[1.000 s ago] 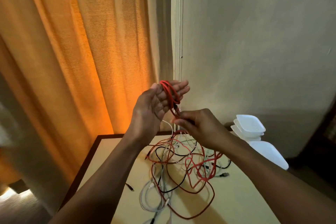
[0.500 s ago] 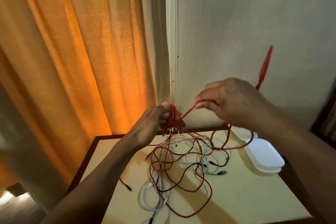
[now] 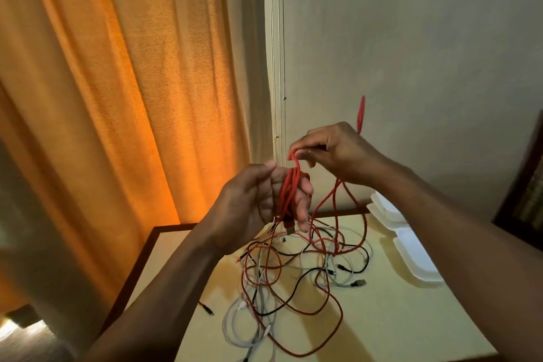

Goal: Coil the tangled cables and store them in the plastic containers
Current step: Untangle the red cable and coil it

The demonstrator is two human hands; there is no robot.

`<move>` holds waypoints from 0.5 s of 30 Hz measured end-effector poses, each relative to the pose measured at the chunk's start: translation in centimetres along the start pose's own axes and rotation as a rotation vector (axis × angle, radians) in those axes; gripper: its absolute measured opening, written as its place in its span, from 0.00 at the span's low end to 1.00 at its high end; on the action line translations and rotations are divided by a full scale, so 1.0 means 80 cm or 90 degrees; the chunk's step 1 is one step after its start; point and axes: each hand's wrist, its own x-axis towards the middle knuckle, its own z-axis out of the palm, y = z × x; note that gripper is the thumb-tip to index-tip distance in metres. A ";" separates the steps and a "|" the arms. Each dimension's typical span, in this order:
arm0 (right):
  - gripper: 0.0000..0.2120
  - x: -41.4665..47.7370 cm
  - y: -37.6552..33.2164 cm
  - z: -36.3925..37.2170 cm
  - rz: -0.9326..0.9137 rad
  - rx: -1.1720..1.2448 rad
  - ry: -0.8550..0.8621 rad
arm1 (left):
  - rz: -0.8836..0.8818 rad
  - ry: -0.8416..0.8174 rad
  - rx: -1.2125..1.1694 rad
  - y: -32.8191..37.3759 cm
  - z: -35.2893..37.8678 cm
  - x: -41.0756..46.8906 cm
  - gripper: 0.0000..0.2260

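A thin red cable (image 3: 289,194), partly wound into a small hank around the curled fingers of the left hand (image 3: 249,209), which grips it in the air above the heap. Its free length drops from the hank and from the right hand (image 3: 338,153) into the loose tangle of red, black and white cables (image 3: 293,282) on the pale yellow tabletop (image 3: 396,326). The right hand pinches the strand between thumb and fingertips just above the hank, a red loop rising behind its knuckles. Half a second earlier this hand was drawn out well to the right with the strand taut. It has since swung back over the left, so another turn is probably being laid. Much cable remains unwound, and the stacked white plastic containers (image 3: 411,256) at the tabletop's right edge lie well apart from both hands.
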 end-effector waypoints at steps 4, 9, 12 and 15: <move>0.14 -0.017 -0.003 0.028 0.030 0.205 -0.041 | 0.066 -0.029 -0.132 0.008 0.003 -0.002 0.27; 0.25 -0.050 -0.010 0.076 0.049 0.226 -0.009 | 0.177 0.040 -0.214 0.011 0.010 0.004 0.27; 0.13 -0.065 -0.016 0.095 0.030 0.198 0.015 | 0.227 0.095 -0.206 0.002 0.011 0.010 0.26; 0.10 -0.075 -0.018 0.104 0.027 0.134 0.003 | 0.240 0.161 -0.130 -0.014 -0.003 0.019 0.26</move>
